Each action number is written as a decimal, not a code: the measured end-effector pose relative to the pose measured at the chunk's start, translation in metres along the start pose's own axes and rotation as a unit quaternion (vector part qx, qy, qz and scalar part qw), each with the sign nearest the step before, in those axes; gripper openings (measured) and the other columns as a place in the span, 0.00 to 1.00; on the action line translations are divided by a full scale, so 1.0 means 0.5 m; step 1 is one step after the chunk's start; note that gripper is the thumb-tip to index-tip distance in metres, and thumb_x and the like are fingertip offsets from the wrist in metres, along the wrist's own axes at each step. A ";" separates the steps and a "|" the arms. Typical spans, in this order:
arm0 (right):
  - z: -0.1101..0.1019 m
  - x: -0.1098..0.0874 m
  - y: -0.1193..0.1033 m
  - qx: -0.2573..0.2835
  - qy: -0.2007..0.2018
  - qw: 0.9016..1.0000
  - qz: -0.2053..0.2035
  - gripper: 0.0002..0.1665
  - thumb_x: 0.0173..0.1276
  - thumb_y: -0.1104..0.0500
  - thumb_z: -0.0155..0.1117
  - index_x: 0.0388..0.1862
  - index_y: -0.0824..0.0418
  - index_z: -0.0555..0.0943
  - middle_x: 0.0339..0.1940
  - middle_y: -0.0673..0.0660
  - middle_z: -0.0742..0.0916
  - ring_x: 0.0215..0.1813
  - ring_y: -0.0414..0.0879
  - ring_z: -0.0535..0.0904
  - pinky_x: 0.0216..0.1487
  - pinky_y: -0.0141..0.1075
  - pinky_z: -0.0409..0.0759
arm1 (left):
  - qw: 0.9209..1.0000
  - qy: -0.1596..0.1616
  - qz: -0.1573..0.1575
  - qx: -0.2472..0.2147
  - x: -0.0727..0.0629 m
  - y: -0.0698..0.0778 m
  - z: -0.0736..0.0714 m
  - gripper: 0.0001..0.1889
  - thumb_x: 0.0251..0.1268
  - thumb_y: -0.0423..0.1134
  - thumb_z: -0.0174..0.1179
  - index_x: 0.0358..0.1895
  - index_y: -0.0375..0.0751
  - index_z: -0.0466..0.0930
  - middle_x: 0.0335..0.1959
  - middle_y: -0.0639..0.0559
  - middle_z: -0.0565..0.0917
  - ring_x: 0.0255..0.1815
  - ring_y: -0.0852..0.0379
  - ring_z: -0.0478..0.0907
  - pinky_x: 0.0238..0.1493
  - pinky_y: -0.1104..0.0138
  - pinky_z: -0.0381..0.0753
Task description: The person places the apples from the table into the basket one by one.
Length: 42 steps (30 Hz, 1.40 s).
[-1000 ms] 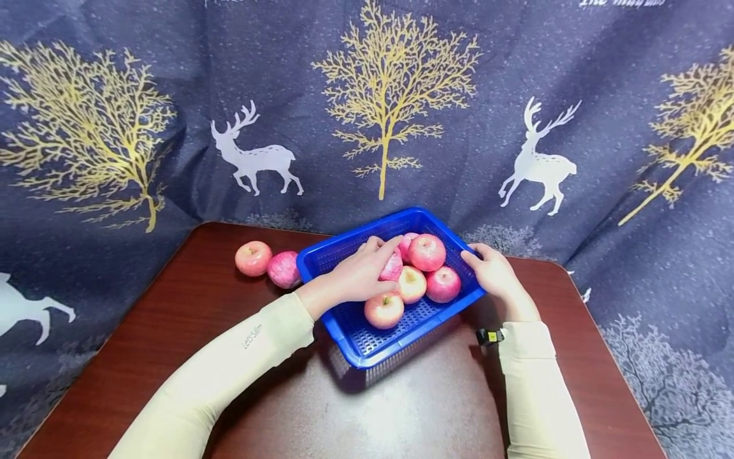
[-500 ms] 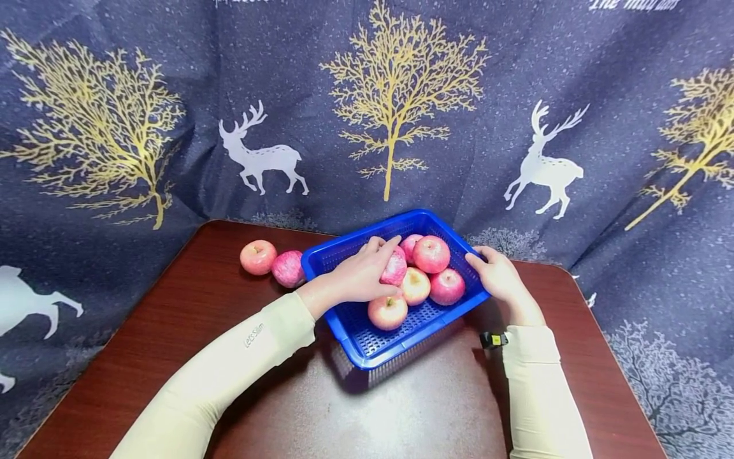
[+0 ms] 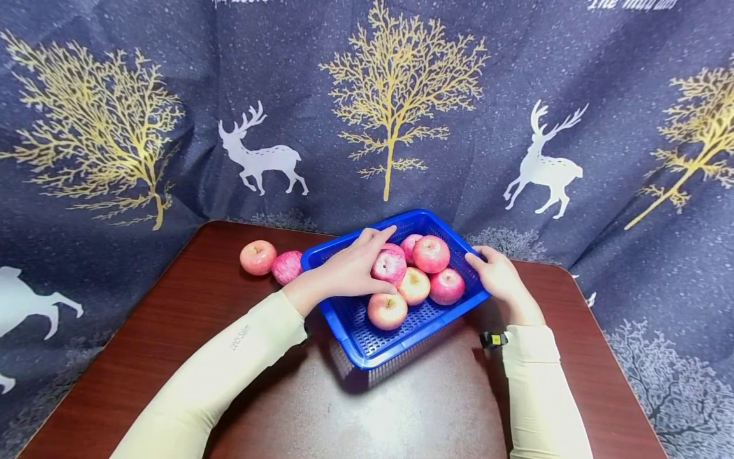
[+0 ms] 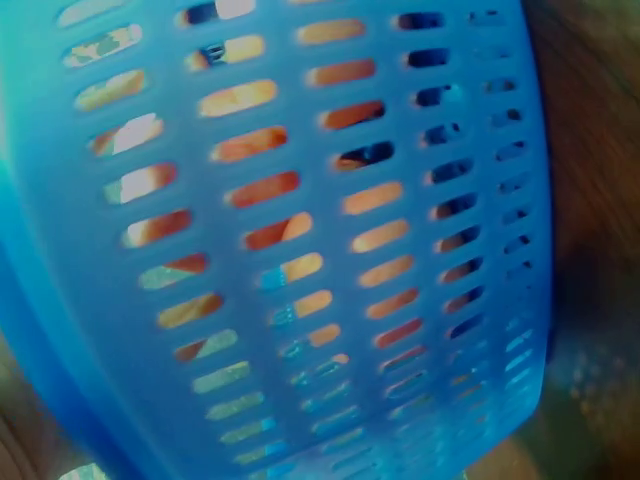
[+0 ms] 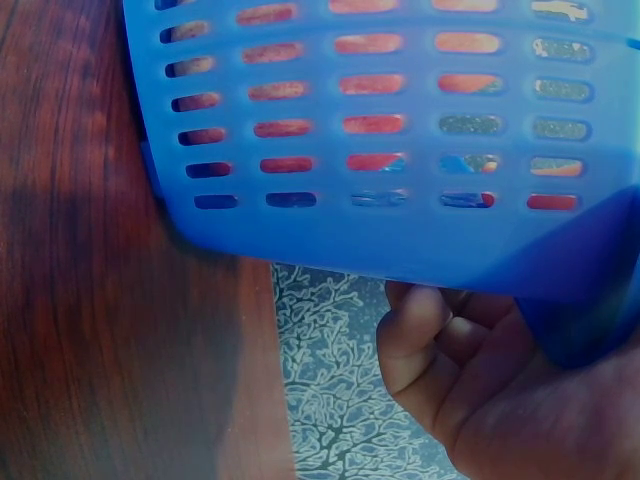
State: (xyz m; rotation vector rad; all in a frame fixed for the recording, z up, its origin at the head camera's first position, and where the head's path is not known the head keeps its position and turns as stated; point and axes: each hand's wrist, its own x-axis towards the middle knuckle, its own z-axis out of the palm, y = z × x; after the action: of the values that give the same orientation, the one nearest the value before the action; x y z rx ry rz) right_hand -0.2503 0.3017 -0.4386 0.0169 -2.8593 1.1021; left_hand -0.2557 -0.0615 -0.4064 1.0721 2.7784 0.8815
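Note:
A blue perforated plastic basket (image 3: 344,347) holds several red and yellow apples. My left hand (image 3: 346,268) is inside it, fingers and thumb spread around a red apple (image 3: 388,265), the index finger reaching past the far side. More apples lie against it: a yellowish apple (image 3: 414,286) and, by my thumb, a paler apple (image 3: 387,312). My right hand (image 3: 500,275) grips the basket's right end, thumb at the rim. In the right wrist view, its curled fingers (image 5: 415,335) are at the basket's lower edge. The basket's slotted wall (image 4: 300,220) fills most of the left wrist view.
Two apples sit on the brown table (image 3: 166,319) left of the basket: a light red apple (image 3: 258,257) and a darker apple (image 3: 287,267), partly behind the rim. A dark patterned cloth (image 3: 344,127) hangs behind the table.
My left hand has drawn back slightly to the left and its fingers have spread wider around the red apple, showing more of it. The right hand keeps its grip on the basket.

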 end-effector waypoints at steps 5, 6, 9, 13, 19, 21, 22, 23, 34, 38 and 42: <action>0.000 -0.001 -0.001 0.000 -0.001 1.000 0.001 0.34 0.90 0.42 0.54 0.75 0.67 0.79 0.69 0.72 0.84 0.66 0.68 0.81 0.72 0.63 0.73 | 0.999 0.023 0.022 -0.026 -0.009 0.002 -0.019 0.63 0.62 0.59 0.82 0.93 0.49 0.49 0.80 0.39 0.66 0.76 0.42 0.76 0.76 0.44 0.76; -0.001 -0.001 -0.002 -0.001 -0.001 1.000 0.001 0.34 0.90 0.42 0.54 0.75 0.68 0.79 0.69 0.73 0.84 0.66 0.68 0.81 0.72 0.64 0.73 | 0.999 0.026 0.025 -0.028 -0.010 0.002 -0.023 0.63 0.63 0.60 0.81 0.93 0.49 0.50 0.80 0.39 0.66 0.76 0.42 0.76 0.77 0.45 0.75; -0.001 -0.002 -0.002 -0.003 0.000 1.000 -0.001 0.34 0.90 0.42 0.53 0.75 0.68 0.79 0.69 0.73 0.84 0.65 0.68 0.81 0.72 0.64 0.73 | 0.999 0.035 0.023 -0.032 -0.014 0.001 -0.037 0.61 0.65 0.61 0.79 0.93 0.48 0.51 0.81 0.39 0.65 0.77 0.42 0.74 0.78 0.45 0.74; -0.001 -0.004 -0.004 -0.004 0.002 1.000 -0.005 0.33 0.90 0.43 0.53 0.74 0.68 0.79 0.67 0.73 0.85 0.64 0.67 0.82 0.71 0.63 0.73 | 0.998 0.058 0.014 -0.033 -0.019 -0.007 -0.056 0.58 0.67 0.61 0.77 0.92 0.48 0.53 0.81 0.40 0.65 0.78 0.42 0.74 0.77 0.44 0.75; -0.002 -0.004 -0.005 -0.002 0.003 1.000 -0.007 0.32 0.90 0.44 0.54 0.73 0.69 0.79 0.67 0.73 0.85 0.63 0.67 0.82 0.70 0.61 0.73 | 0.994 0.103 0.003 -0.041 -0.031 -0.030 -0.086 0.56 0.66 0.63 0.77 0.91 0.48 0.57 0.79 0.41 0.68 0.78 0.45 0.73 0.75 0.45 0.77; -0.003 -0.004 -0.006 -0.001 0.003 1.000 -0.007 0.33 0.90 0.44 0.54 0.74 0.69 0.79 0.67 0.73 0.85 0.64 0.67 0.81 0.70 0.62 0.73 | 0.992 0.113 -0.003 -0.047 -0.037 -0.038 -0.098 0.55 0.67 0.62 0.77 0.91 0.48 0.58 0.78 0.41 0.68 0.79 0.45 0.72 0.76 0.45 0.75; -0.003 -0.004 -0.007 -0.001 0.002 1.000 -0.008 0.33 0.90 0.44 0.53 0.74 0.69 0.79 0.67 0.73 0.85 0.64 0.67 0.81 0.70 0.62 0.73 | 0.992 0.117 -0.006 -0.050 -0.039 -0.042 -0.104 0.55 0.67 0.62 0.77 0.91 0.48 0.58 0.79 0.41 0.68 0.79 0.44 0.72 0.76 0.45 0.75; -0.003 -0.003 -0.007 0.000 0.002 1.000 -0.006 0.32 0.90 0.44 0.54 0.74 0.69 0.79 0.67 0.73 0.85 0.64 0.68 0.81 0.70 0.62 0.73 | 0.991 0.121 -0.011 -0.052 -0.042 -0.045 -0.109 0.55 0.67 0.62 0.77 0.91 0.48 0.59 0.78 0.41 0.68 0.79 0.43 0.72 0.77 0.45 0.75; -0.001 -0.004 -0.003 0.004 -0.001 1.000 -0.002 0.33 0.90 0.43 0.54 0.74 0.69 0.79 0.67 0.73 0.85 0.64 0.67 0.82 0.70 0.62 0.73 | 0.982 0.179 -0.019 -0.060 -0.067 -0.083 -0.143 0.49 0.69 0.56 0.77 0.89 0.46 0.64 0.76 0.37 0.70 0.75 0.39 0.73 0.76 0.44 0.74; -0.001 -0.002 -0.003 0.002 0.002 1.000 -0.005 0.33 0.90 0.43 0.54 0.74 0.68 0.79 0.66 0.73 0.85 0.63 0.67 0.82 0.70 0.61 0.73 | 0.976 0.210 -0.032 -0.041 -0.077 -0.100 -0.152 0.47 0.70 0.57 0.76 0.87 0.45 0.66 0.78 0.37 0.70 0.77 0.38 0.72 0.76 0.39 0.72; -0.002 -0.002 -0.004 -0.002 0.004 1.000 -0.007 0.33 0.90 0.43 0.54 0.74 0.69 0.79 0.66 0.73 0.85 0.63 0.67 0.82 0.69 0.61 0.74 | 0.971 0.236 -0.040 -0.027 -0.087 -0.116 -0.161 0.46 0.71 0.57 0.75 0.86 0.43 0.68 0.80 0.35 0.69 0.80 0.37 0.69 0.78 0.37 0.69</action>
State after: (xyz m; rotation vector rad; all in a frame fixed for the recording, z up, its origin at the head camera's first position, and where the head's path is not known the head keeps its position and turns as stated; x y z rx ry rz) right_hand -0.2491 0.3010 -0.4365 0.0317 -2.8509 1.0918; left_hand -0.2763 -0.1635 -0.3760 0.8203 3.1116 1.3470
